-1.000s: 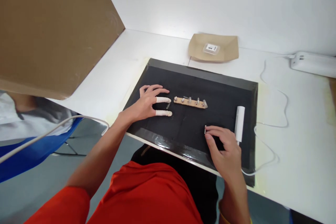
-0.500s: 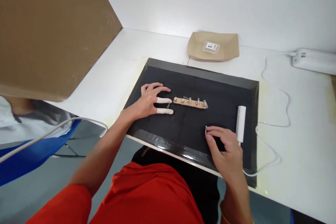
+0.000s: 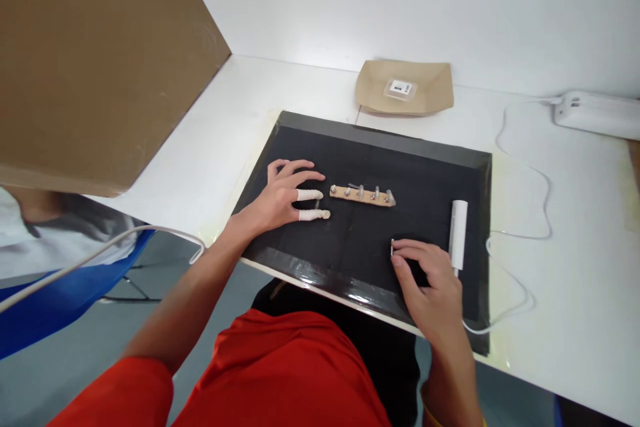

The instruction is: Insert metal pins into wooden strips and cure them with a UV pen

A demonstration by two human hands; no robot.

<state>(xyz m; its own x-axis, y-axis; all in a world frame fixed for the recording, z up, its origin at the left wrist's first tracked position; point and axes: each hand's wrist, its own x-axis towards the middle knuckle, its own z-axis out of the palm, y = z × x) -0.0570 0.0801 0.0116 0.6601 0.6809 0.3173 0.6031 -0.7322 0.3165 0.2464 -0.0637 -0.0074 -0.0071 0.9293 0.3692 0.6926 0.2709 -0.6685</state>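
Observation:
My left hand [image 3: 280, 198] hovers over or rests on the black mat [image 3: 360, 260], left of a narrow tan strip [image 3: 354, 195]. Its thumb and index finger wear white finger covers. A small clear tube [image 3: 317, 204] spans the gap between those two fingers; the other fingers are spread. Several small metal screws and short clear tubes stand along the strip, and another small clear piece lies behind it. Toward the front right, my right hand [image 3: 431, 273] pinches a thin, short silver pin [image 3: 392, 248] upright between thumb and fingertips.
A white cylindrical device [image 3: 458, 235] with a cable lies right of my right hand. Behind the mat stands a tan paper tray [image 3: 370, 88] holding a labelled clear box [image 3: 400, 89]. A white power strip [image 3: 595, 113] is far right. A brown panel [image 3: 100, 67] and another person's clothing [image 3: 55, 233] appear left.
My left index fingertip has drawn back slightly toward the left, and the clear tube's far end has swung with it. My right hand keeps the pin in nearly the same place.

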